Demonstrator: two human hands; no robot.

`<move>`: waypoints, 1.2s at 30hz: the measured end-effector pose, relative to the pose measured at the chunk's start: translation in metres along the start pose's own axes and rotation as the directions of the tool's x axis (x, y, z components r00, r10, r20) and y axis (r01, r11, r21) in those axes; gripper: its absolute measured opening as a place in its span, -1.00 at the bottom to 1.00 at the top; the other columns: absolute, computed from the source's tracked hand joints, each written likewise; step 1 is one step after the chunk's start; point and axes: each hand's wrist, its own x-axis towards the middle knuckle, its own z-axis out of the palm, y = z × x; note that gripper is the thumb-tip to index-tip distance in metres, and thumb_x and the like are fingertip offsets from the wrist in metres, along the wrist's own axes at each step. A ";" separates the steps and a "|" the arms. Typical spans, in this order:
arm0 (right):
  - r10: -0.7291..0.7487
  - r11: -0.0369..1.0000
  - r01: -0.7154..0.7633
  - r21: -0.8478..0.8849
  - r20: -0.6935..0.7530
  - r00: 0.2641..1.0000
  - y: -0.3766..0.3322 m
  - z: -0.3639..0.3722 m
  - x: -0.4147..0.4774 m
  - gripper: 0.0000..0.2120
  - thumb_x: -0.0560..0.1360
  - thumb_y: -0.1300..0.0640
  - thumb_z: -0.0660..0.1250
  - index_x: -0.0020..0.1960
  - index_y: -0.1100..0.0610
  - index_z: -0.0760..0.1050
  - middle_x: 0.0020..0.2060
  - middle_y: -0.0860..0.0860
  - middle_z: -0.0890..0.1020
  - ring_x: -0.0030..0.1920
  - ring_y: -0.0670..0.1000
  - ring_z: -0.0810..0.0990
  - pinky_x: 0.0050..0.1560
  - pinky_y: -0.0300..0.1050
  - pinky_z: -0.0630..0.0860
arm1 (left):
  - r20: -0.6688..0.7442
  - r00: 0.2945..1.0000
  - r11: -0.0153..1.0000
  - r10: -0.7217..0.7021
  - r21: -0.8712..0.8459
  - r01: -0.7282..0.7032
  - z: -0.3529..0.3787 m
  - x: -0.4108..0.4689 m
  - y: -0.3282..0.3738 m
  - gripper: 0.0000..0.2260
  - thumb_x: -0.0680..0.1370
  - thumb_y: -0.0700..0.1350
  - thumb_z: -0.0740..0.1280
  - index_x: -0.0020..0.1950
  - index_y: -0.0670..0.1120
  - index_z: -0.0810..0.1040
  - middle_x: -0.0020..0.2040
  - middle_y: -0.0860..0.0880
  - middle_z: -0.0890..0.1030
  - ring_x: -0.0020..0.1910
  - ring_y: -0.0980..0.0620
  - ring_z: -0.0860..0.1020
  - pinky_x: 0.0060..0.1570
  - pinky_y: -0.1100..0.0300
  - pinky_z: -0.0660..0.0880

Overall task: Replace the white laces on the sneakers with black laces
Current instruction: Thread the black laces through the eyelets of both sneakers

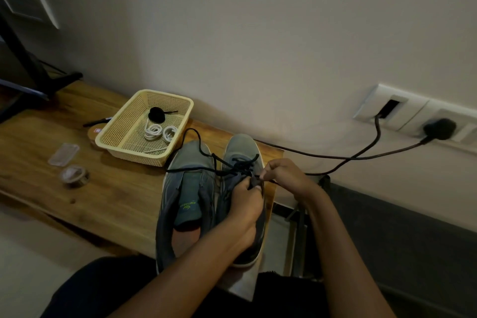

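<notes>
At the lower centre of the frame, the left hand [245, 206] lies over the laced sneaker [238, 148], with its fingers curled round the eyelet edge. Just to its right, the right hand [286, 175] pinches the black lace [242, 164] between thumb and fingertips. The lace trails loose over the toes. Touching on the left, the unlaced sneaker [185, 188] has a yellow-green logo and lettering on its tongue, too small to read. Both sneakers stand on the wooden surface [116, 196]. Farther off, to their upper left, a cream basket [134, 156] holds coiled white laces [158, 133] and a black lace bundle [156, 114]. A red label [98, 130] beside the basket is illegible.
</notes>
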 end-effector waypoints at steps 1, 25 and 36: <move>0.013 1.000 -0.013 0.022 0.007 1.000 0.001 -0.002 0.000 -0.75 0.43 0.44 0.26 -0.37 0.21 0.45 -0.27 0.10 0.57 -0.16 0.00 0.52 -0.24 -0.35 0.43 | 0.003 1.000 1.000 0.002 0.008 -0.002 0.000 0.001 -0.001 -0.74 0.65 -0.25 0.07 0.20 -0.12 0.51 0.00 -0.16 0.58 -0.04 -0.06 0.52 -0.13 0.17 0.41; -0.144 0.984 0.140 -0.109 -0.030 0.989 0.009 0.000 0.003 -0.82 0.48 0.24 0.32 -0.11 0.38 0.60 -0.23 0.16 0.57 -0.21 0.02 0.49 -0.18 -0.12 0.39 | 0.118 0.822 0.218 0.558 0.934 -0.282 -0.043 0.023 0.013 -0.76 0.57 0.16 0.20 0.07 0.06 0.53 0.43 0.02 0.28 0.44 -0.05 0.11 0.34 -0.01 0.11; -0.056 0.998 0.055 -0.030 -0.049 0.997 0.009 0.004 0.007 -0.87 0.47 0.30 0.35 -0.21 0.36 0.55 -0.19 0.23 0.61 -0.12 0.04 0.58 -0.11 -0.18 0.45 | 0.147 0.881 0.145 0.450 0.961 -0.234 -0.036 0.031 0.012 -0.71 0.50 0.20 0.25 -0.04 0.07 0.67 0.53 0.05 0.17 0.52 -0.09 -0.06 0.43 -0.16 -0.09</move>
